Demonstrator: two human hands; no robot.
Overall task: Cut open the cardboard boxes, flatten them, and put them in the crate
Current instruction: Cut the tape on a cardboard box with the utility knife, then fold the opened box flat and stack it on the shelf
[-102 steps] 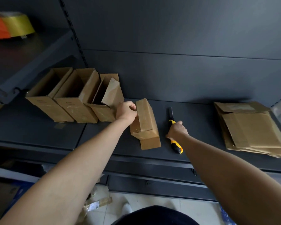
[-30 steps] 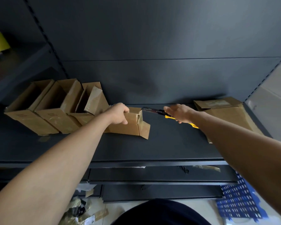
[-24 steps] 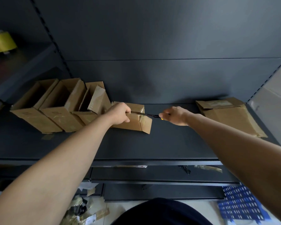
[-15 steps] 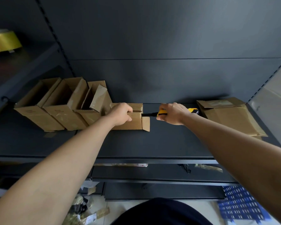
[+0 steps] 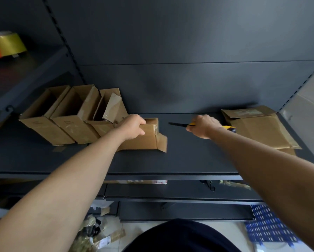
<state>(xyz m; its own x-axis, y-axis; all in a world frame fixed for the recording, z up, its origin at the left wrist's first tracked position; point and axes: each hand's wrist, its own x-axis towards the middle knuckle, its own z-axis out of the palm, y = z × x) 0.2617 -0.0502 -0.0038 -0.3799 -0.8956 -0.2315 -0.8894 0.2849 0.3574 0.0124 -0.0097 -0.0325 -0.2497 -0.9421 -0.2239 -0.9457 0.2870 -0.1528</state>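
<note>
The left hand is gripping the box near the shelf's middle, fingers curled over its top edge by the opened end. The right hand is clenching the knife, blade bared and pointing at those fingers across a gap. A slip could be heading straight into them, and the light box may be sliding. Open boxes are crowding its left side. The flat pile is lying at the right end, just beside the knife's butt, with the crate sitting below, partly hidden.
</note>
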